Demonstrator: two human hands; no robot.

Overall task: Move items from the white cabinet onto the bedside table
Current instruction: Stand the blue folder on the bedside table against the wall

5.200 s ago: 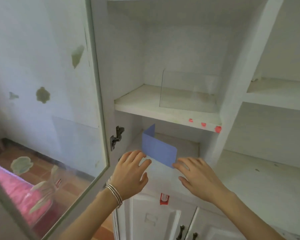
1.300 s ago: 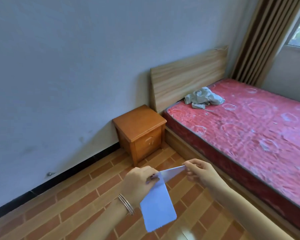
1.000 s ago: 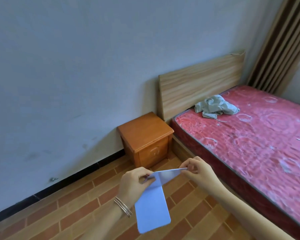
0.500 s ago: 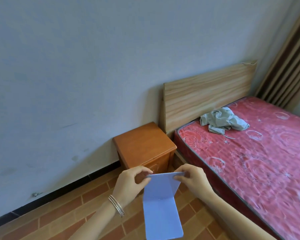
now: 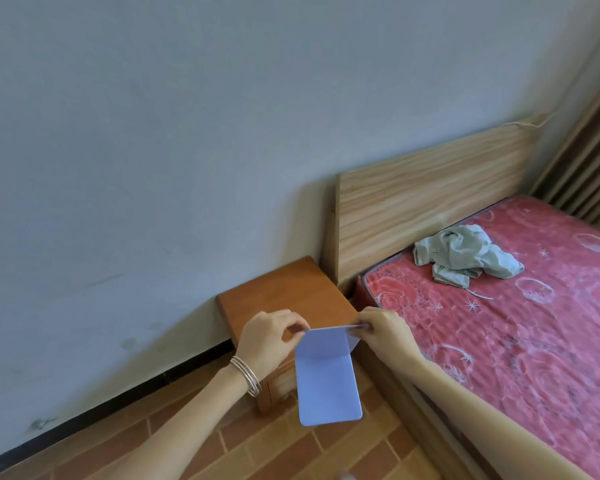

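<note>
Head view: left hand (image 5: 264,341), right hand (image 5: 385,332) fingers (image 5: 291,316) pinch blue card (image 5: 326,382) top edge at counter (image 5: 284,292) front; carrying step, next likely set it down there.

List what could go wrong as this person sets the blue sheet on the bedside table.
1. The left hand and right hand pinch only the top edge of the blue sheet; its hanging flap may catch on the bedside table and crumple.
2. Released, it might slide off the small top.

Matt blue paper-like card (image 5: 326,379), glossy orange wood bedside table (image 5: 284,292), pale grained wood headboard (image 5: 430,202), crumpled cloth (image 5: 465,254)
</note>
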